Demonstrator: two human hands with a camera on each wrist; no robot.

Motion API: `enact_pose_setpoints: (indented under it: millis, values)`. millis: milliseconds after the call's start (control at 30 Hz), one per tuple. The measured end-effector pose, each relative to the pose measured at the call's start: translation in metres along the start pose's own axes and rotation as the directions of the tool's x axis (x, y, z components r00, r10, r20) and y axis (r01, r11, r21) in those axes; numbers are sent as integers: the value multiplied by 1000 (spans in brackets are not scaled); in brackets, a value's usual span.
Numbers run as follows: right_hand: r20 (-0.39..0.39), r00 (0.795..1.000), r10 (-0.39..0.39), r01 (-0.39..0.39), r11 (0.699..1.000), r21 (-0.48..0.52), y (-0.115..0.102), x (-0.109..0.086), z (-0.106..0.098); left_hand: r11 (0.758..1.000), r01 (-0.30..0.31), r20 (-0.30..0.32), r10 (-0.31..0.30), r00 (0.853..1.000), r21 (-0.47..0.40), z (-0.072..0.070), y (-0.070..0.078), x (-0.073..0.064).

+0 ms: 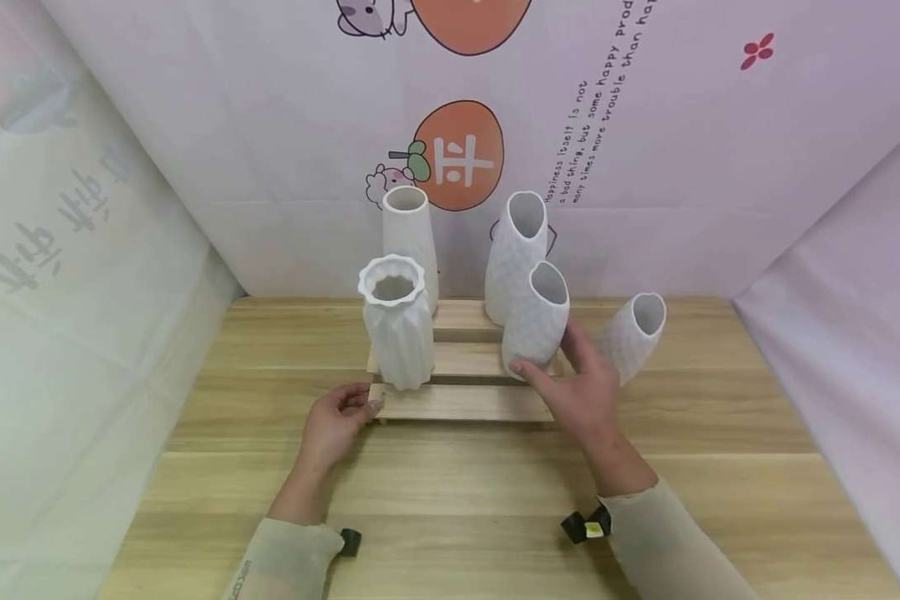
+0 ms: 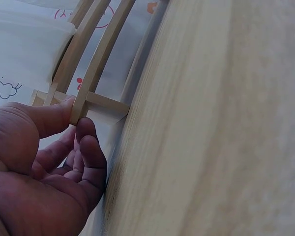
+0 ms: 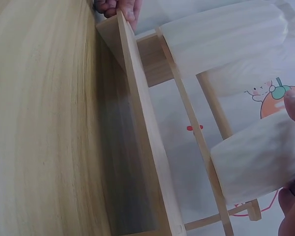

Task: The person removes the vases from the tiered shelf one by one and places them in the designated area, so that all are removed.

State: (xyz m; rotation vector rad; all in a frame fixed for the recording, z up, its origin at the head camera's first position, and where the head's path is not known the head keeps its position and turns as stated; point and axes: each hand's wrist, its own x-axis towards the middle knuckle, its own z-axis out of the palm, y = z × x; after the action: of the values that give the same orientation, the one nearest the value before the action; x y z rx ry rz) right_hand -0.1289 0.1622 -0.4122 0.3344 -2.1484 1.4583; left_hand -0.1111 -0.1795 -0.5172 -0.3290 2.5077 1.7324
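Observation:
A stepped wooden rack [image 1: 465, 403] of slats stands on the table. My left hand [image 1: 336, 423] pinches the left end of its lowest front slat [image 2: 83, 96] between thumb and fingers. With my right hand [image 1: 588, 396] I grip a white dimpled vase [image 1: 534, 332] at the right of the middle step, thumb on the near side and fingers round the far side. In the right wrist view this vase's base meets the middle slat. A white fluted vase [image 1: 403, 343] is on the middle step's left, in front of a tall smooth vase [image 1: 408, 237]. Behind the gripped vase stands another dimpled vase [image 1: 508, 267].
A further white dimpled vase [image 1: 630, 340] is on the table just right of my right hand, its lower part hidden by the hand. A printed cloth backdrop [image 1: 645, 250] rises behind the table [image 1: 457, 517], and white cloths hang at both sides.

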Motion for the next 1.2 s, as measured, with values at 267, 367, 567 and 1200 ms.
enact_pose_setpoints:
  millis: [267, 367, 567, 1200]
  values:
    - [-28, 999, -24, 24, 1000, 3, 3, 0, 5, 1000, 1, -3, -1, 1000, 11, 0, 0, 0]
    - [-36, 999, -20, 20, 1000, 2, 3, 0, 6, 1000, 8, -5, -8, 1000, 18, 0, 1, 0]
    - [-49, 999, -3, 3, 1000, -6, 3, 0, 7, 1000, 5, 0, -5, 1000, 11, -1, 2, 0]
    - [-75, 997, 37, -32, 997, 66, 0, -3, 6, 1000, 10, -1, -10, 1000, 7, 1, 3, -1]
